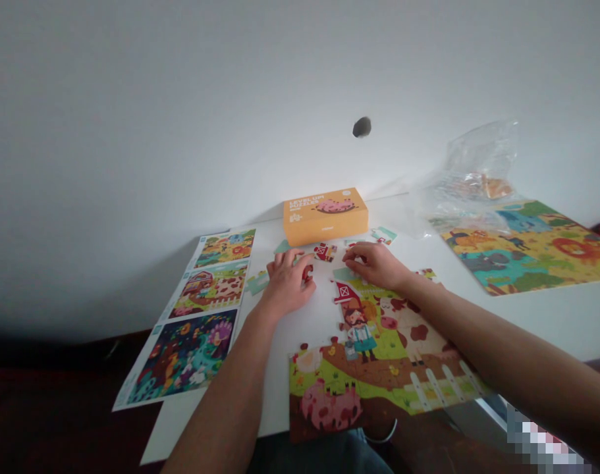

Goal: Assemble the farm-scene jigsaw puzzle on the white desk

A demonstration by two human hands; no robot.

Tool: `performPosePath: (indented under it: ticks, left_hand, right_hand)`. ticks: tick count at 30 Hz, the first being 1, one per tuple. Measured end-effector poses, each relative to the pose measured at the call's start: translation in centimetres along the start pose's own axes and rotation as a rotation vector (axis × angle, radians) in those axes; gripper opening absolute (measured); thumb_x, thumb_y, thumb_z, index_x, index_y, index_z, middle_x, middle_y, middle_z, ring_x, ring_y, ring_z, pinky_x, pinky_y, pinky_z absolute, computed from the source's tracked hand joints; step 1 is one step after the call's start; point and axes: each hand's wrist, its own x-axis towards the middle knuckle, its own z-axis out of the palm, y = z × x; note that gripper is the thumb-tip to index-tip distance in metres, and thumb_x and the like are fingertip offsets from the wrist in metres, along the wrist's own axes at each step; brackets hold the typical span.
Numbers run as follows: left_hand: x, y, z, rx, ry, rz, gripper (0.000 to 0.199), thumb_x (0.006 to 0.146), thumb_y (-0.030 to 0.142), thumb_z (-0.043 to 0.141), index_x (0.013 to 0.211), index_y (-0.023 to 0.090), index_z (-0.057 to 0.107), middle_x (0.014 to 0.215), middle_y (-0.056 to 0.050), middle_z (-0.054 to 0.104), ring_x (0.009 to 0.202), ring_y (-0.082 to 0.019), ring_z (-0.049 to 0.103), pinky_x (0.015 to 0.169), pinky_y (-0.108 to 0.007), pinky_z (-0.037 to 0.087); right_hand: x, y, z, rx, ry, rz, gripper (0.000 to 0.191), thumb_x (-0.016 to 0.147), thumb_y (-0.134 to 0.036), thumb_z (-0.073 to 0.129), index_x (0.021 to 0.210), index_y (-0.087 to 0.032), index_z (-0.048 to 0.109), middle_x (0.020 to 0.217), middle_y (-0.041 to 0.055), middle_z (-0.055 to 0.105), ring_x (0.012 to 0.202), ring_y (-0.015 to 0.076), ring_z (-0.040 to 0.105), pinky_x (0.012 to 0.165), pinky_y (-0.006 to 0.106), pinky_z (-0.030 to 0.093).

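A partly assembled farm jigsaw puzzle [388,342] lies on the white table, with a farmer, a cow, a pig and a fence on it. My left hand [290,280] is over the table left of the puzzle's upper edge. Its thumb and fingers are apart around a dark red puzzle piece [307,272]. Above the top edge of the puzzle, my right hand [376,263] has its fingers curled together on a puzzle piece mostly hidden beneath them. Between the hands sits a loose red barn piece [325,251]. More loose pieces, such as a pale teal one [384,235], lie around both hands.
An orange puzzle box [326,217] stands against the wall. At left lies a reference sheet [193,313] with three pictures. A finished safari puzzle [537,247] is at right, partly under a clear plastic bag [477,178]. The wall has a round hole [361,127].
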Motion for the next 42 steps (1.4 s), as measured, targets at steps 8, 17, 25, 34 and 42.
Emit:
performPosePath:
  ticks: [8,17,25,34,42]
  left_hand:
    - [0.8,0.5,0.7,-0.016,0.003,0.037,0.026,0.092,0.044,0.054,0.109,0.029,0.067,0.132,-0.002,0.059,0.117,-0.03,0.044,0.095,-0.046,0.034]
    - [1.3,-0.6,1.3,-0.11,0.108,-0.126,0.009,0.083,0.031,0.067,0.089,0.024,0.067,0.098,-0.003,0.07,0.102,-0.028,0.054,0.088,-0.041,0.038]
    - [0.7,-0.6,-0.3,-0.195,0.115,0.018,0.049,0.078,0.032,0.071,0.125,0.025,0.06,0.116,-0.005,0.066,0.111,-0.026,0.055,0.099,-0.041,0.037]
    - [-0.6,0.8,-2.7,-0.286,-0.3,0.308,0.044,0.074,0.037,0.074,0.117,0.029,0.069,0.101,-0.003,0.059,0.105,-0.024,0.054,0.1,-0.041,0.038]
    - [-0.5,1.9,-1.5,-0.314,-0.229,0.277,0.043,0.076,0.051,0.073,0.112,0.027,0.068,0.106,-0.004,0.059,0.108,-0.025,0.052,0.098,-0.039,0.041]
  right_hand:
    - [0.0,-0.2,0.0,-0.011,0.02,-0.002,0.014,0.086,-0.018,0.057,0.09,-0.016,0.07,0.087,0.0049,0.069,0.071,0.013,0.058,0.067,0.025,0.041]
    - [0.0,-0.3,0.0,0.007,-0.004,0.005,0.015,0.086,-0.018,0.056,0.09,-0.016,0.07,0.086,0.0051,0.07,0.07,0.0129,0.057,0.067,0.025,0.041]
    - [0.0,0.2,0.1,0.006,-0.003,0.019,0.015,0.085,-0.018,0.057,0.092,-0.016,0.071,0.085,0.004,0.069,0.067,0.0118,0.054,0.065,0.024,0.039]
    - [0.0,-0.4,0.0,0.009,0.0,0.033,0.014,0.085,-0.018,0.057,0.089,-0.016,0.071,0.085,0.0041,0.069,0.066,0.0115,0.053,0.064,0.025,0.039]
    - [-0.1,-0.2,0.1,0.01,0.003,0.029,0.014,0.085,-0.018,0.058,0.088,-0.016,0.071,0.084,0.0033,0.069,0.065,0.011,0.053,0.065,0.025,0.038]
